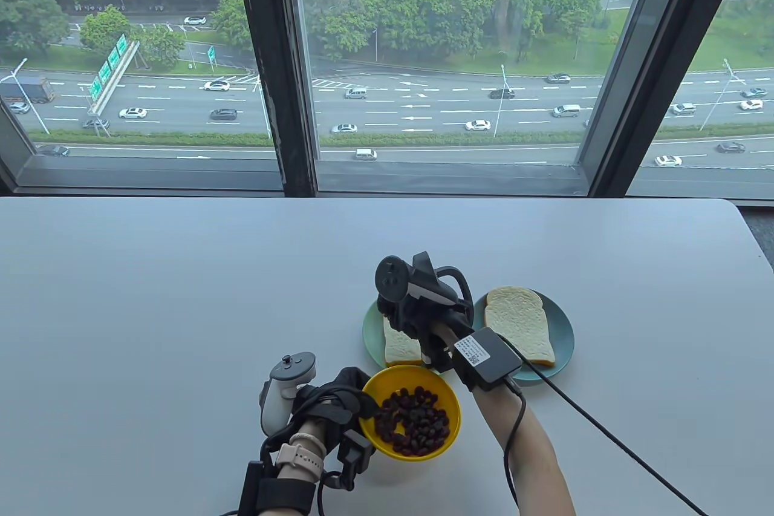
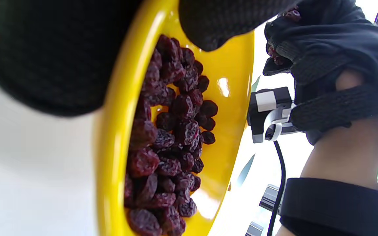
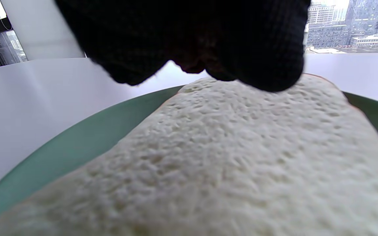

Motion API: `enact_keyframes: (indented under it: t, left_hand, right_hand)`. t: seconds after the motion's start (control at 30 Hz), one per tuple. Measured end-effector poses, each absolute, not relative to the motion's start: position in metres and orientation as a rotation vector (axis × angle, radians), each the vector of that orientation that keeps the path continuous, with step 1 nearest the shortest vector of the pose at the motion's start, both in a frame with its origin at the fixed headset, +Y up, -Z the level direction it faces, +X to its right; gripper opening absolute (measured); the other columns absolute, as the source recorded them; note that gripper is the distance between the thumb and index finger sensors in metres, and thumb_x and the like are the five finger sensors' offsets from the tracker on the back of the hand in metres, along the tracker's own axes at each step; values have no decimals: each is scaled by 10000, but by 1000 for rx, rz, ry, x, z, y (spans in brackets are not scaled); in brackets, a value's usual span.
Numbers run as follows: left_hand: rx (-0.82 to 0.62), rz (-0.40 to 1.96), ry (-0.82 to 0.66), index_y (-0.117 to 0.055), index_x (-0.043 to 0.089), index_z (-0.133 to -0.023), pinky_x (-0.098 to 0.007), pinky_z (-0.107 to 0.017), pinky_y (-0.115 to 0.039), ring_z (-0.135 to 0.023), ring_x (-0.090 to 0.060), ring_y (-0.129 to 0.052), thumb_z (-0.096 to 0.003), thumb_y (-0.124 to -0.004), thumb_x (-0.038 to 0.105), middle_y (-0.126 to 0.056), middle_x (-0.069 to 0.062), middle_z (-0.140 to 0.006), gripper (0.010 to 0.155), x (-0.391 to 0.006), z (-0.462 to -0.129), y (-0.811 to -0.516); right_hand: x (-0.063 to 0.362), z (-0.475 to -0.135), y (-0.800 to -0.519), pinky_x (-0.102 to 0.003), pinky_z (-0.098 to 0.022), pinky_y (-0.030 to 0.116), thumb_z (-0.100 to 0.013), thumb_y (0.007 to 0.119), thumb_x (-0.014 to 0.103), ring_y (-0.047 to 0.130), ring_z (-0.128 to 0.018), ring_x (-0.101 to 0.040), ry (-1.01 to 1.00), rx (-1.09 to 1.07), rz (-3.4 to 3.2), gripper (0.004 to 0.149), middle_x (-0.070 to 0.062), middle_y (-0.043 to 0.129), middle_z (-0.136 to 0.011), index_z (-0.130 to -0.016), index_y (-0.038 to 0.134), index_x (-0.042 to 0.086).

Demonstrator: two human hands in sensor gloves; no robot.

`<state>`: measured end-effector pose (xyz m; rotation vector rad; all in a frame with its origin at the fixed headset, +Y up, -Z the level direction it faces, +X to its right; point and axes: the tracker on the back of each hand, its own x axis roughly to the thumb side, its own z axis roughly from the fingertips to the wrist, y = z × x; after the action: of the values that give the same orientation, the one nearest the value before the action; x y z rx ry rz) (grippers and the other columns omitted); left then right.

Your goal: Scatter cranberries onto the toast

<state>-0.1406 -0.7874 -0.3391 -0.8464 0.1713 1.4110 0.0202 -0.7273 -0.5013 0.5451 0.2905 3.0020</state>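
Note:
A yellow bowl [image 1: 387, 380] of dark red cranberries [image 1: 414, 422] sits at the table's front; my left hand [image 1: 338, 401] grips its left rim. In the left wrist view the fingers [image 2: 44, 55] wrap the bowl's rim [image 2: 235, 65] beside the cranberries [image 2: 172, 131]. My right hand [image 1: 402, 316] hovers low over a slice of white toast [image 1: 400, 349] on a teal plate [image 1: 373, 334], fingers bunched together. The left wrist view shows cranberries pinched in that hand [image 2: 307, 59]. In the right wrist view the bunched fingertips [image 3: 192, 29] hang just above the bare toast [image 3: 241, 157] and plate [image 3: 61, 154].
A second slice of toast [image 1: 520, 325] lies on another teal plate [image 1: 559, 322] to the right. A black cable [image 1: 604, 431] runs from my right wrist across the table to the front right. A window stands behind the table's far edge.

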Motion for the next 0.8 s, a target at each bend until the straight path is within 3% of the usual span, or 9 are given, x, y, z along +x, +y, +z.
enact_keyframes:
  t: [0.27,0.5,0.8]
  left_hand:
    - [-867,1403,161,-526,215,-902,-403,-116,-955,-415,-409,-760,-428,-768,161,-654,-205,-717,535,-139,-340,-787]
    - [-862,1399,167,-526,213,-903,-403,-117,-955,-416,-410,-759,-429,-768,163,-653,-206,-717,534,-140,-340,-787]
    - [-878,1373,168,-521,214,-905,-405,-121,-952,-417,-413,-755,-430,-768,165,-649,-208,-719,537,-137,-339,-789]
  right_hand:
    - [19,-504,-747,-181,-340,942,-300,858,341,882,-596,-172,246,472,3088,448,52,709,-803,-714,698,397]
    - [18,-496,-748,-176,-361,933,-311,839,349,874,-616,-148,167,548,3180,458,48,685,-816,-737,676,393]
    - [31,-500,-745,-180,-357,927,-324,821,345,870,-618,-166,106,491,3194,469,20,677,-821,-767,667,361]
